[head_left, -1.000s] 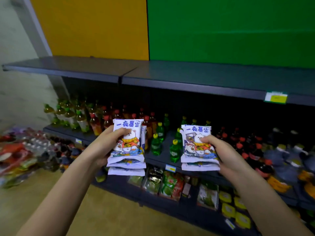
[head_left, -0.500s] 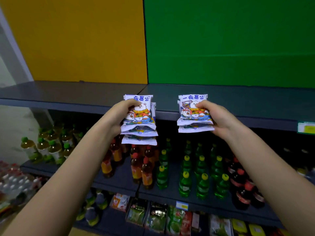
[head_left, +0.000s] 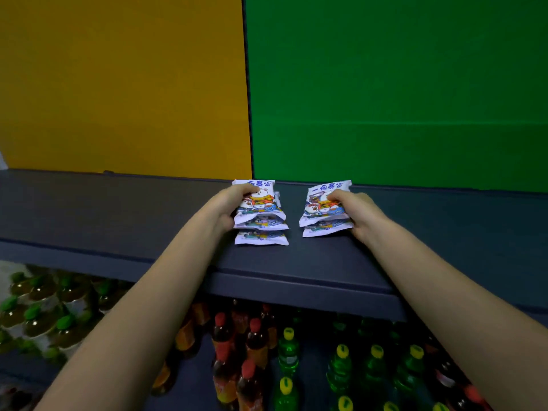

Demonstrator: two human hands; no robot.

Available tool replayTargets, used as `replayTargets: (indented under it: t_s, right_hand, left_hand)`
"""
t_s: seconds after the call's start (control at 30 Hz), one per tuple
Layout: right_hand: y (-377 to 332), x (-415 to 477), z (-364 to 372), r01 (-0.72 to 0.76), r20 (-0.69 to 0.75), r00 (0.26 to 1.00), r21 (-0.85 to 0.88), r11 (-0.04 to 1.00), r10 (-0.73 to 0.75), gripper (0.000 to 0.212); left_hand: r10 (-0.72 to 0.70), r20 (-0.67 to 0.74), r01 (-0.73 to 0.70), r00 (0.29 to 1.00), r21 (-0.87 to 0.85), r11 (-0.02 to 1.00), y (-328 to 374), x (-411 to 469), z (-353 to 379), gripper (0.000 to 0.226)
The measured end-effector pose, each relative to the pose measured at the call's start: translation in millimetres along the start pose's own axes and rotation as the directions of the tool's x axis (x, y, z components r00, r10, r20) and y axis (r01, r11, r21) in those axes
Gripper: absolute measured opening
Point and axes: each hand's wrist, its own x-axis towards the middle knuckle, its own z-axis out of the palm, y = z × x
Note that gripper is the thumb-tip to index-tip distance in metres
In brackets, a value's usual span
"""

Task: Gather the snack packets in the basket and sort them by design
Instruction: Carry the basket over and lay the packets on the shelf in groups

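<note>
Two stacks of white snack packets with cartoon animals and blue lettering sit on the dark top shelf [head_left: 118, 209]. My left hand [head_left: 229, 204] grips the left stack [head_left: 261, 221], three packets fanned one over another, thumb over the top packet. My right hand [head_left: 360, 213] grips the right stack [head_left: 324, 215], two packets showing, fingers curled over its top edge. Both stacks touch the shelf surface, a hand's width apart. No basket is in view.
A yellow panel [head_left: 124, 84] and a green panel [head_left: 397, 84] form the wall behind the shelf. On the shelf below stand red-capped bottles [head_left: 237, 351], green bottles with yellow caps [head_left: 341, 366] and green-capped tea bottles [head_left: 44, 307].
Both hands have carried the packet stacks up and forward from in front of the shelves onto the top shelf, where they now rest. The view has tilted upward.
</note>
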Motion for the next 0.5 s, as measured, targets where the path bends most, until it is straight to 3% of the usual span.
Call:
replayTargets:
  t_s: [0.07,0.2,0.27,0.43,0.5]
  right_hand:
    - [-2.4,19.4,9.5,0.036,-0.008,0.999,-0.065,0.997,-0.037,0.040]
    - [-7.1,47.6,21.9,0.077,-0.031,0.996,-0.162,0.984,-0.083,0.017]
    - [-6.1,59.6,24.5,0.071,-0.073,0.994,-0.190,0.979,-0.087,0.017]
    - [-3.0,70.7,30.9,0.070,-0.127,0.986,-0.272,0.960,-0.108,0.028]
    - [0.6,69.0,34.4,0.109,-0.122,0.976,-0.446,0.888,-0.181,0.030]
  left_hand:
    - [0.037,0.009,-0.038,0.999,0.017,0.999,5.9,24.6,1.2,0.012]
    - [0.056,0.002,-0.056,0.998,0.117,0.992,19.3,64.1,-1.4,0.014]
    - [0.044,0.016,-0.046,0.999,0.155,0.987,23.7,80.1,-3.9,0.017]
    - [0.081,0.013,-0.082,0.997,0.176,0.981,24.6,109.4,-4.1,0.040]
    - [0.137,-0.025,-0.127,0.990,0.246,0.961,20.5,118.0,-2.1,0.059]
